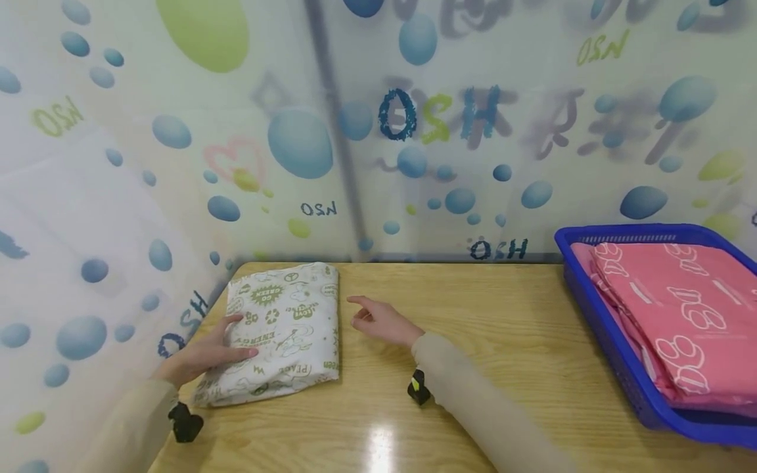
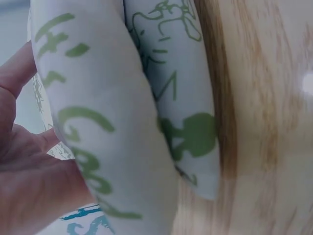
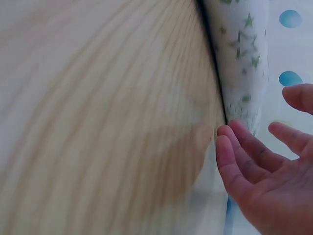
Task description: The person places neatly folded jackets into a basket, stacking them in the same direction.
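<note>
A white folded bundle printed with green words and drawings lies flat at the left of the wooden table. My left hand rests on its left side, thumb and fingers spread over the top. In the left wrist view, two rounded folded layers of the bundle face the camera, partly hiding that hand. My right hand hovers just off the bundle's right edge, holding nothing. The right wrist view shows its relaxed fingers near the end of the star-printed side; whether they touch cannot be told.
On the right, a blue plastic basket holds folded pink cloth-like pieces with white outlines. The wooden tabletop stretches between bundle and basket. Behind and to the left hangs a white sheet with blue and green dots.
</note>
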`<action>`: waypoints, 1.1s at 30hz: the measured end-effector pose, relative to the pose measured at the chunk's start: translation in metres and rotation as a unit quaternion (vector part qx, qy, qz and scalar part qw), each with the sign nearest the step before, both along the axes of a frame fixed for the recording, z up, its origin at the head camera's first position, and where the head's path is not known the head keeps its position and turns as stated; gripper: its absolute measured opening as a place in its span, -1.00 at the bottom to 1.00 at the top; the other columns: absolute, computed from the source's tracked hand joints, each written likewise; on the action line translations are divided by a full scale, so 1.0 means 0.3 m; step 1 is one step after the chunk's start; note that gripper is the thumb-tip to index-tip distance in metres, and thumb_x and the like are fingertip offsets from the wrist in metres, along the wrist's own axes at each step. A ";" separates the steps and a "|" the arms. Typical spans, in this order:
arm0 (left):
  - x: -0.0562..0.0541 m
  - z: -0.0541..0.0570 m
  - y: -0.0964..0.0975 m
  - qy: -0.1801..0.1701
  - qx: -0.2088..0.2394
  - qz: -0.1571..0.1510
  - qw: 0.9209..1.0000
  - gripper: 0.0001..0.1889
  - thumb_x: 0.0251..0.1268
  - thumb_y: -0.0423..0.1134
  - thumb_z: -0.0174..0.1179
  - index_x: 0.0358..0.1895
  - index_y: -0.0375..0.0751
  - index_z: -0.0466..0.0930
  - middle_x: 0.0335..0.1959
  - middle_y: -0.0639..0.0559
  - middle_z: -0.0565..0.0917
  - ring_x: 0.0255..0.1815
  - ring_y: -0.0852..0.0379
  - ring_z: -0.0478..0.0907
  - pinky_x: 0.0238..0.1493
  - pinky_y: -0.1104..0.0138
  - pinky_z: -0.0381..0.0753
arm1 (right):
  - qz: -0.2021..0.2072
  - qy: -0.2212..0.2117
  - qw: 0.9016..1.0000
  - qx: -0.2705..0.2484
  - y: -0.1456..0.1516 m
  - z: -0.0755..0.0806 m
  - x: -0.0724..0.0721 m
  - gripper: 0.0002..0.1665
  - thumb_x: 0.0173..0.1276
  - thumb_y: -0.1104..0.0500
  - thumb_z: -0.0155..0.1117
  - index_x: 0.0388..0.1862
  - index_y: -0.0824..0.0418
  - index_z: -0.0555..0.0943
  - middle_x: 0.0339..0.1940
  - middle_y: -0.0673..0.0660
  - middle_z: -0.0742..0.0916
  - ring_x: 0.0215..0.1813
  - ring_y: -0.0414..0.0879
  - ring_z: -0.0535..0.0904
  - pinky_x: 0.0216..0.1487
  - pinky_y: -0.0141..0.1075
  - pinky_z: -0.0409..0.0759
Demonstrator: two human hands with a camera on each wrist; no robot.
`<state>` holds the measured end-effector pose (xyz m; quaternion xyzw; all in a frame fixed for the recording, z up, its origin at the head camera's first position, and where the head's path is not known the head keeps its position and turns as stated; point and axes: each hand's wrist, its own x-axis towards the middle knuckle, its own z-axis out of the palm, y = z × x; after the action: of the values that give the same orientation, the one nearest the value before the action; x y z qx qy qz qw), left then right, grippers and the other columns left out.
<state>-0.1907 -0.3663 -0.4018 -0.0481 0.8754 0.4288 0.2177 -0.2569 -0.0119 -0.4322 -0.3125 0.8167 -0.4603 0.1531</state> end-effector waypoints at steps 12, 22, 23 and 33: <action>-0.005 0.003 0.034 0.002 -0.007 -0.008 1.000 0.09 0.18 -0.07 0.38 0.47 -0.32 -0.32 0.36 -0.67 -0.42 0.39 -0.54 -0.45 0.28 -0.33 -0.22 | -0.024 -0.067 0.997 -0.022 -0.117 -0.003 0.029 -0.20 0.43 -0.02 0.16 0.55 0.09 0.12 0.48 0.16 0.30 0.32 0.00 0.37 0.24 -0.19 0.37; 0.020 0.011 0.043 -0.037 0.053 -0.042 0.997 0.01 0.25 -0.19 0.33 0.49 -0.16 -0.32 0.35 -0.66 -0.50 0.37 -0.54 -0.55 0.24 -0.38 -0.24 | -0.024 -0.105 0.992 -0.060 -0.075 -0.013 0.014 -0.24 0.42 0.04 0.19 0.53 0.03 0.17 0.44 0.21 0.33 0.30 0.07 0.37 0.16 -0.09 0.44; 0.022 0.010 0.047 -0.037 0.063 -0.044 0.996 0.00 0.25 -0.20 0.33 0.50 -0.15 -0.30 0.36 -0.63 -0.53 0.37 -0.53 -0.58 0.25 -0.37 -0.28 | -0.017 -0.099 0.993 -0.059 -0.072 -0.014 0.013 -0.25 0.41 0.05 0.20 0.53 0.03 0.19 0.47 0.20 0.29 0.35 0.08 0.31 0.23 -0.06 0.38; 0.036 -0.031 0.091 -0.014 0.132 -0.041 0.990 -0.12 0.31 -0.20 0.26 0.52 -0.01 -0.17 0.45 -0.44 -0.43 0.45 -0.38 -0.24 0.32 -0.10 0.12 | -0.011 -0.125 0.987 -0.096 -0.046 -0.035 0.002 -0.21 0.29 0.25 0.22 0.50 0.00 0.25 0.53 0.12 0.20 0.48 0.05 0.08 0.39 -0.03 0.14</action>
<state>-0.1798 -0.3391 -0.4112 0.0112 0.8094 0.5304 0.2519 -0.2564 -0.0257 -0.4428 -0.2565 0.7468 -0.5734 0.2186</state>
